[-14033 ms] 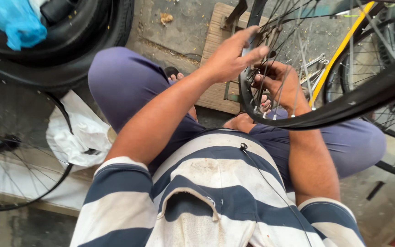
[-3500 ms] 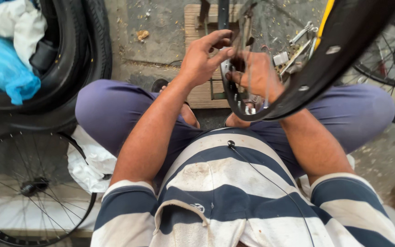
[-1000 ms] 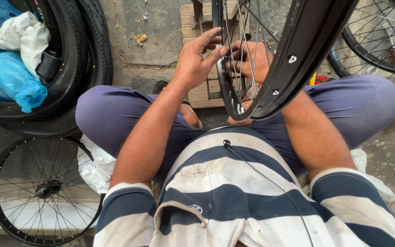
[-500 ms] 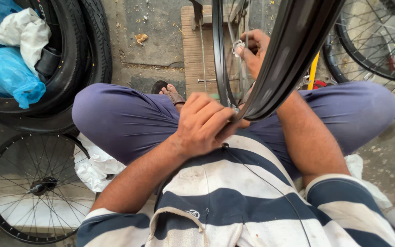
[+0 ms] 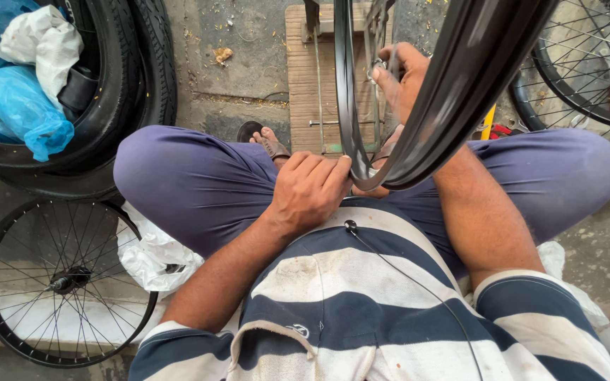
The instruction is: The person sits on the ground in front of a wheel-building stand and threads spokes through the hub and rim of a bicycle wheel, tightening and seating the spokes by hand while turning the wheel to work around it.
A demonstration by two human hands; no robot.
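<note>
A black bicycle wheel rim [image 5: 453, 92] with thin spokes stands upright between my knees, seen edge-on, its lowest part near my lap. My left hand [image 5: 308, 190] grips the bottom of the rim, fingers curled over its edge. My right hand [image 5: 400, 74] is raised among the spokes farther up and pinches a small metal tool or spoke nipple; I cannot tell which. I sit cross-legged in purple trousers and a striped shirt.
A wooden truing stand [image 5: 326, 77] lies on the concrete ahead. Stacked tyres [image 5: 118, 92] holding blue and white bags sit at the upper left. A spoked wheel [image 5: 58, 282] and a white bag [image 5: 153, 254] lie at my left, more wheels [image 5: 587, 63] at the right.
The rim has turned to stand nearly edge-on. My left hand dropped from the spokes down to the rim's bottom by my lap; my right hand stays up among the spokes.
</note>
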